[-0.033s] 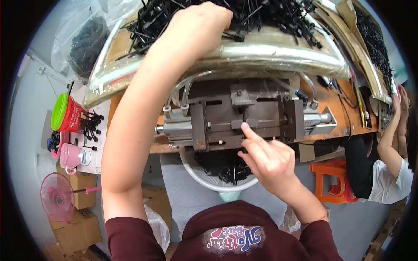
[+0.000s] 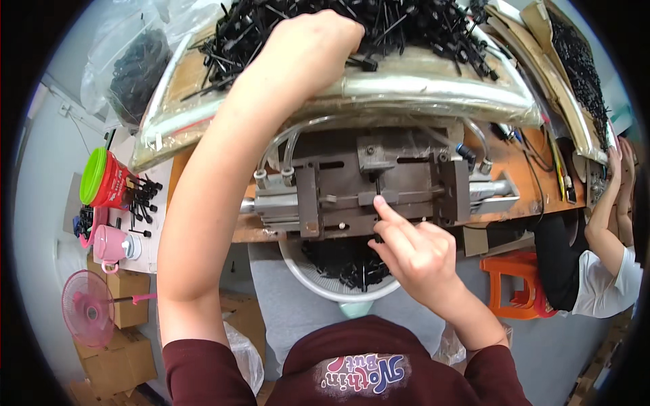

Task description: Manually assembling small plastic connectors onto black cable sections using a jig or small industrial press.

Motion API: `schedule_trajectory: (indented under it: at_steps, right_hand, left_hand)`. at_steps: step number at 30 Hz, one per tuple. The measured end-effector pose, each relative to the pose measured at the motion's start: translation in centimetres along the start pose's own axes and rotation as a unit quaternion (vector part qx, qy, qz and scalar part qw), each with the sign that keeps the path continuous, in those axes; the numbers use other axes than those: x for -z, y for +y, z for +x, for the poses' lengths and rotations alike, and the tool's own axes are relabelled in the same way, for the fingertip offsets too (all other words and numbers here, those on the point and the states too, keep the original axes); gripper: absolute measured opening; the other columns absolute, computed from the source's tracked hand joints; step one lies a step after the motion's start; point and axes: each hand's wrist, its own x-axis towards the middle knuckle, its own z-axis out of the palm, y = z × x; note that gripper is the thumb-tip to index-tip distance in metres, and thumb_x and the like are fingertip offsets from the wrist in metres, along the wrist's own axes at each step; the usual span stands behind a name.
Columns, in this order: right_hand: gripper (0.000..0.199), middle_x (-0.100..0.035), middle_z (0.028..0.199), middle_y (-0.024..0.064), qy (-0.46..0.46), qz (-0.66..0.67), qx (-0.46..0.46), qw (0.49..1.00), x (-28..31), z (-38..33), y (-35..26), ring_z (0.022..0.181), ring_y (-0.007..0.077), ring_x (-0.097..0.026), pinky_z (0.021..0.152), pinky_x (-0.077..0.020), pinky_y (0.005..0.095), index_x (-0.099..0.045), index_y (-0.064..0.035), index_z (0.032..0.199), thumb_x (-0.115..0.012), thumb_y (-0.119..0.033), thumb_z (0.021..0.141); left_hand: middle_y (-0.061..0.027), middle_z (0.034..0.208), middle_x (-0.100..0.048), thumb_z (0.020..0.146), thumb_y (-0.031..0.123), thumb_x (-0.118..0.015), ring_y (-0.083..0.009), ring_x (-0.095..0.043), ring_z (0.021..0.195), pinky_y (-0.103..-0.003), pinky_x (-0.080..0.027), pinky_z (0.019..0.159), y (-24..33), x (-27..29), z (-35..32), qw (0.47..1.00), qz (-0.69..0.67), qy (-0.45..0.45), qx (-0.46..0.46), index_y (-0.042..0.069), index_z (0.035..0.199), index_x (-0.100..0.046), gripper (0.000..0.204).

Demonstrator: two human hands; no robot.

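Observation:
My left hand [image 2: 308,44] reaches far up into a heap of black plastic parts [image 2: 420,24] on a plastic-wrapped tray [image 2: 420,88]. Its fingers curl down into the heap and are hidden. My right hand [image 2: 420,260] is lower, at the front of a grey metal fixture [image 2: 332,196] on the wooden bench [image 2: 535,183]. Its index finger stretches onto the fixture's middle slot, just below a thin black pin [image 2: 377,186]. The other fingers are curled, with nothing visible in them. Under the fixture a white basin [image 2: 318,287] holds more black parts [image 2: 345,260].
At left stand a red container with a green lid [image 2: 101,179], a pink cup [image 2: 108,245], a pink fan [image 2: 88,308] and cardboard boxes [image 2: 125,358]. A clear bag of black parts [image 2: 135,68] lies top left. Right: an orange stool [image 2: 518,287] and another person [image 2: 596,264].

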Motion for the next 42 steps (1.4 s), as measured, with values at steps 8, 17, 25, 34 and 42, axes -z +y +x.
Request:
schedule_trajectory:
  at_steps: [8, 17, 25, 34, 42]
  right_hand:
    - [0.023, -0.068, 0.118, 0.0107, 0.026, 0.017, -0.009, 0.999, -0.4, -0.3, 0.6, 0.054, 0.018, -0.056, 0.055, -0.0476, 0.0273, -0.064, -0.0061, 0.085, -0.08, -0.011, 0.068]
    - [0.033, -0.073, 0.098, 0.0127, -0.047, 0.291, -0.032, 0.955, -1.0, -3.1, -3.0, 0.074, 0.0247, -0.068, 0.066, -0.0534, 0.0322, -0.065, -0.0034, 0.08, -0.089, -0.015, 0.06]
    - [0.037, -0.069, 0.105, 0.0118, -0.25, 0.309, -0.119, 0.91, -10.2, -10.6, -2.1, 0.058, 0.0149, -0.059, 0.052, -0.0458, 0.0276, -0.058, 0.0001, 0.087, -0.087, -0.005, 0.063]
    - [0.04, -0.066, 0.093, 0.0085, -0.22, 0.15, -0.122, 0.956, -13.2, -11.8, 0.2, 0.053, 0.0188, -0.056, 0.053, -0.0458, 0.0328, -0.06, -0.0031, 0.091, -0.087, -0.014, 0.064]
    - [0.034, -0.067, 0.084, 0.0116, -0.193, 0.11, -0.142, 0.965, -14.8, -11.1, 0.6, 0.077, 0.0316, -0.066, 0.066, -0.0526, 0.0407, -0.064, -0.007, 0.086, -0.082, -0.029, 0.066]
  left_hand:
    - [-0.0068, 0.092, -0.064, 0.072, 0.01, -0.072, -0.0268, -0.064, 0.088, -0.037, -0.052, 0.076, 0.0, 1.7, -0.4, 0.997, -0.051, 0.054, -0.011, 0.008, 0.103, -0.069, 0.03]
    - [-0.0086, 0.095, -0.069, 0.075, 0.007, -0.079, -0.0112, -0.057, 0.059, -0.026, -0.048, 0.054, 9.0, 7.2, -16.2, 0.867, -0.411, 0.251, 0.126, 0.004, 0.113, -0.069, 0.04]
    - [-0.0053, 0.098, -0.068, 0.083, 0.007, -0.07, -0.0099, -0.058, 0.059, -0.026, -0.051, 0.056, 10.9, 3.7, -35.3, 0.818, -0.242, 0.208, 0.479, 0.013, 0.123, -0.063, 0.041]
    - [-0.0179, 0.117, -0.057, 0.077, 0.01, -0.067, -0.0364, -0.053, 0.113, -0.044, -0.045, 0.095, 21.5, 7.2, -64.1, 0.652, 0.093, -0.16, 0.735, 0.005, 0.133, -0.048, 0.06]
    - [-0.018, 0.126, -0.046, 0.078, 0.005, -0.071, -0.0264, -0.062, 0.077, -0.037, -0.051, 0.07, 20.0, 4.1, -55.0, 0.705, -0.158, -0.176, 0.668, 0.011, 0.152, -0.021, 0.089]
